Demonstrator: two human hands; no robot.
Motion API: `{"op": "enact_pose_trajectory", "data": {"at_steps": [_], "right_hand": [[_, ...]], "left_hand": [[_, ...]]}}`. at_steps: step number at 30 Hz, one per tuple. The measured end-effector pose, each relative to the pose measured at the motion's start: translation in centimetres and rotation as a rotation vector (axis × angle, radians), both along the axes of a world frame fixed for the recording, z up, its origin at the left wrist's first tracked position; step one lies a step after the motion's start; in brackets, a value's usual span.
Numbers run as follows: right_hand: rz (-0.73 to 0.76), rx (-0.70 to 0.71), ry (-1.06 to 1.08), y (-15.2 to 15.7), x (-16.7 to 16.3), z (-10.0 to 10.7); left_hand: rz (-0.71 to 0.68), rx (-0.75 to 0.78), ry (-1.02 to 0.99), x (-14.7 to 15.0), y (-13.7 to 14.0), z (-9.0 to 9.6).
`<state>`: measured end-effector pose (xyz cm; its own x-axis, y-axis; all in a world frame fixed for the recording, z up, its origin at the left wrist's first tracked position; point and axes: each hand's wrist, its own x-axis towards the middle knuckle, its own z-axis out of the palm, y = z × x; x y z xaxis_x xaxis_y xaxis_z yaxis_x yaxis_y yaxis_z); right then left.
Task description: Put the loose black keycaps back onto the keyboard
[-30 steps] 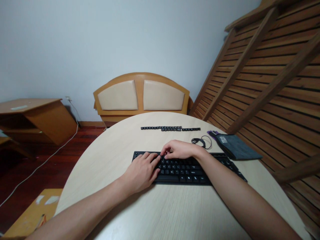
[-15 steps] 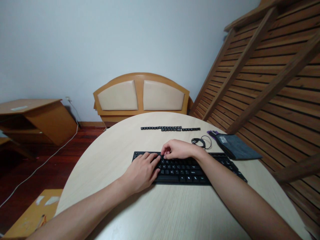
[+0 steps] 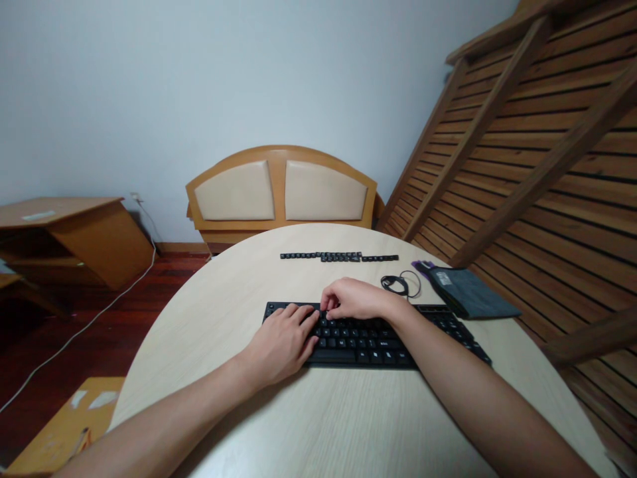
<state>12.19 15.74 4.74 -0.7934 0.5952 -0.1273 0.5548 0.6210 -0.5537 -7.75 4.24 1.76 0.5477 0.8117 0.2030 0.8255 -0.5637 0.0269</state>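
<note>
A black keyboard [image 3: 348, 357] lies on the round table, its right part crossed by my right forearm. My left hand [image 3: 286, 338] rests over the keyboard's left end, palm down, with its fingers stretched out over the keys. Close beside those fingertips, my right hand [image 3: 351, 297] bends down at the upper rows, thumb and fingertips brought together in a pinch. Whatever is between them is too small and covered to make out. Beyond the keyboard, loose black keycaps [image 3: 341, 256] lie in rows.
A coiled black cable [image 3: 395, 284] lies behind the keyboard. Right of it is a dark grey cloth pouch [image 3: 475, 292] with something purple at its end. A wooden headboard [image 3: 279, 186] stands past the pale table [image 3: 223, 292], and a slatted wooden frame [image 3: 527, 166] leans at the right.
Almost nothing differs. Both hands keep their places on the keyboard, with only a very slight shift of my right hand and forearm.
</note>
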Motion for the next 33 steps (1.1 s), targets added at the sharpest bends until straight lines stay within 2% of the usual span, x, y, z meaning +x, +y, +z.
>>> {"op": "enact_pose_trajectory", "data": {"at_steps": [7, 11, 18, 23, 25, 29, 33], "right_hand": [[-0.017, 0.149, -0.062, -0.7, -0.3, 1.0], [-0.057, 0.187, -0.117, -0.9, -0.8, 1.2], [-0.090, 0.084, -0.159, 0.0, -1.3, 0.6], [0.008, -0.036, -0.082, 2.0, -0.9, -0.3], [-0.008, 0.032, -0.063, 3.1, -1.0, -0.5], [-0.212, 0.345, -0.105, 6.0, -1.5, -1.0], [-0.315, 0.519, -0.125, 8.6, -1.8, -1.9]], "left_hand": [[0.005, -0.003, 0.024, 0.0, -0.1, 0.2], [0.001, -0.001, 0.036, 0.1, 0.0, 0.1], [0.009, 0.007, 0.053, 0.1, 0.0, -0.1], [0.013, -0.002, 0.062, 0.1, -0.1, 0.0], [0.016, -0.003, 0.059, 0.1, 0.0, 0.0], [0.012, 0.003, 0.054, 0.0, 0.1, -0.1], [0.009, -0.002, 0.047, 0.0, 0.1, 0.0]]}}
